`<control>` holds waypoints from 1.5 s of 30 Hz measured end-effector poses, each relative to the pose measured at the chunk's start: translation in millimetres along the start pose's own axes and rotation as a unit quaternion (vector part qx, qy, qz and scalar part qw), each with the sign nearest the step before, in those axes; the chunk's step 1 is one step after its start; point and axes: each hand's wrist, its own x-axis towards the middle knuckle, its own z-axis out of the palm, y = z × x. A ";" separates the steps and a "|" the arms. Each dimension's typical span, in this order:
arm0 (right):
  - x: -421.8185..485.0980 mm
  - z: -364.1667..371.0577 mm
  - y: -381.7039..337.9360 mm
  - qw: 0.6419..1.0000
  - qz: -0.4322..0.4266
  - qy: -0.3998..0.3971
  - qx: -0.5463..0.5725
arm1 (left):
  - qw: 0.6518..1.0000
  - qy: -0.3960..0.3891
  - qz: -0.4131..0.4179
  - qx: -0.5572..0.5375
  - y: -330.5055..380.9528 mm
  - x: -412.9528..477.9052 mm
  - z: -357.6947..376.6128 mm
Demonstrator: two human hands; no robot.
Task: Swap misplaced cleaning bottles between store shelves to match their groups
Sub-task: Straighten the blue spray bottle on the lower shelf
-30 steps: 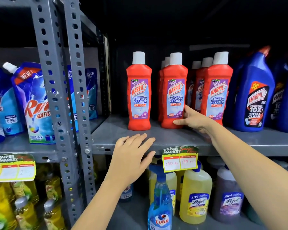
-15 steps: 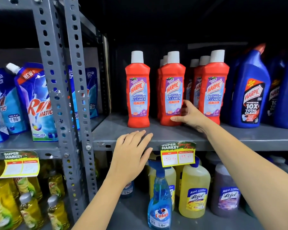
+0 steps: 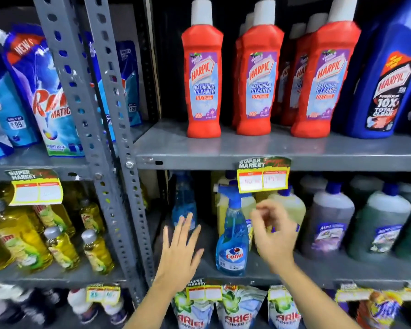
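Observation:
Three front red Harpic bathroom cleaner bottles [image 3: 203,77] stand on the upper grey shelf [image 3: 223,150], with more behind them and a blue Harpic bottle [image 3: 387,74] to their right. On the shelf below, a blue Colin spray bottle [image 3: 233,236] stands at the front, with a second one [image 3: 184,203] further back left. My left hand [image 3: 179,252] is spread flat and empty just left of the front Colin bottle. My right hand [image 3: 274,233], blurred, hovers with loosely curled fingers just right of it, holding nothing.
Yellow [image 3: 292,205], purple [image 3: 329,222] and green [image 3: 384,226] Lizol bottles fill the lower shelf to the right. A perforated grey upright [image 3: 100,129] divides the racks. Left are detergent pouches [image 3: 43,96] and yellow dish-liquid bottles [image 3: 17,238]. Ariel packs [image 3: 237,309] sit on the bottom shelf.
The view tilted down and closer. Both hands dropped from the upper shelf to the shelf below; my right hand left the red Harpic bottles and now flanks the Colin bottle.

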 end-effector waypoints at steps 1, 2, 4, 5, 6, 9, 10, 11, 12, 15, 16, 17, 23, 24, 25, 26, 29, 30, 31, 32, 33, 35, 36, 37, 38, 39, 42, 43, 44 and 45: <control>-13.4 0.7 17.2 0.998 0.041 -0.035 -0.030 | 0.999 -0.037 -0.011 0.004 -2.7 -11.6 14.5; -23.8 -0.1 34.5 0.992 0.078 -0.072 -0.074 | 0.997 -0.068 -0.022 0.007 -4.5 -22.1 26.3; -38.7 -3.2 63.1 0.966 0.140 -0.141 -0.166 | 0.992 -0.120 -0.036 0.007 -6.1 -42.5 45.1; -42.8 -4.8 74.9 0.952 0.172 -0.169 -0.189 | 0.989 -0.140 -0.038 0.004 -6.1 -50.4 52.4; -46.6 -6.1 82.0 0.941 0.202 -0.192 -0.194 | 0.987 -0.157 -0.040 -0.001 -5.4 -58.4 59.7; -53.3 -8.0 96.5 0.916 0.264 -0.252 -0.167 | 0.979 -0.194 -0.051 -0.020 -3.7 -74.6 76.0; -54.3 -7.6 98.4 0.907 0.281 -0.272 -0.154 | 0.979 -0.197 -0.054 -0.025 -3.9 -76.8 78.7; -55.8 -6.8 100.5 0.901 0.295 -0.283 -0.145 | 0.978 -0.198 -0.055 -0.029 -3.7 -78.6 81.3; -57.1 -5.6 102.7 0.899 0.304 -0.285 -0.138 | 0.979 -0.196 -0.054 -0.031 -3.8 -78.6 82.9; -59.6 -2.1 105.3 0.899 0.317 -0.272 -0.131 | 0.981 -0.182 -0.049 -0.037 -5.1 -77.6 83.4; -60.6 -0.7 106.4 0.901 0.315 -0.268 -0.131 | 0.982 -0.177 -0.046 -0.039 -5.4 -78.0 83.8; -61.2 1.1 107.0 0.901 0.314 -0.268 -0.137 | 0.983 -0.173 -0.043 -0.041 -5.8 -78.4 84.2; -68.7 26.4 106.7 0.902 0.301 -0.271 -0.147 | 0.986 -0.154 -0.033 -0.047 -7.9 -81.4 87.5; -70.6 32.8 106.1 0.904 0.297 -0.271 -0.149 | 0.986 -0.155 -0.032 -0.045 -7.9 -81.5 87.3; -72.1 39.0 104.2 0.906 0.290 -0.270 -0.151 | 0.986 -0.156 -0.030 -0.041 -7.8 -81.5 86.8; -73.7 45.9 102.4 0.907 0.283 -0.271 -0.154 | 0.987 -0.156 -0.028 -0.038 -8.2 -81.8 86.5; -77.6 65.9 96.8 0.912 0.259 -0.276 -0.157 | 0.988 -0.149 -0.025 -0.041 -9.8 -83.1 87.2; -77.7 71.6 95.6 0.913 0.255 -0.276 -0.159 | 0.988 -0.147 -0.024 -0.045 -9.7 -83.4 87.6; -77.8 77.4 95.2 0.913 0.256 -0.276 -0.158 | 0.988 -0.145 -0.022 -0.047 -9.7 -83.8 88.0; -76.9 82.5 95.0 0.912 0.259 -0.277 -0.157 | 0.988 -0.146 -0.022 -0.047 -9.2 -83.9 88.2; -75.4 87.4 95.6 0.911 0.261 -0.279 -0.154 | 0.988 -0.148 -0.022 -0.045 -8.5 -83.8 88.1; -71.4 97.5 98.1 0.907 0.267 -0.287 -0.155 | 0.987 -0.153 -0.024 -0.034 -7.1 -83.3 87.6; -69.5 102.5 99.8 0.903 0.272 -0.292 -0.157 | 0.988 -0.153 -0.024 -0.029 -7.1 -83.4 87.3; -67.6 107.4 100.9 0.901 0.276 -0.296 -0.158 | 0.988 -0.151 -0.022 -0.025 -7.5 -83.7 87.3; -65.8 111.9 101.8 0.899 0.279 -0.300 -0.156 | 0.988 -0.149 -0.020 -0.022 -8.1 -84.2 87.4; -64.5 116.1 102.9 0.897 0.281 -0.305 -0.152 | 0.989 -0.146 -0.018 -0.020 -8.8 -85.0 87.6; -63.0 125.3 105.7 0.893 0.290 -0.319 -0.130 | 0.989 -0.143 -0.016 -0.018 -8.8 -85.7 87.7; -63.0 127.3 106.4 0.891 0.291 -0.324 -0.128 | 0.989 -0.143 -0.016 -0.019 -8.4 -85.6 87.6; -63.2 129.3 106.9 0.890 0.291 -0.327 -0.128 | 0.989 -0.145 -0.016 -0.019 -8.3 -85.8 87.4; -63.3 130.9 107.5 0.889 0.289 -0.329 -0.131 | 0.989 -0.146 -0.016 -0.018 -8.3 -85.9 87.2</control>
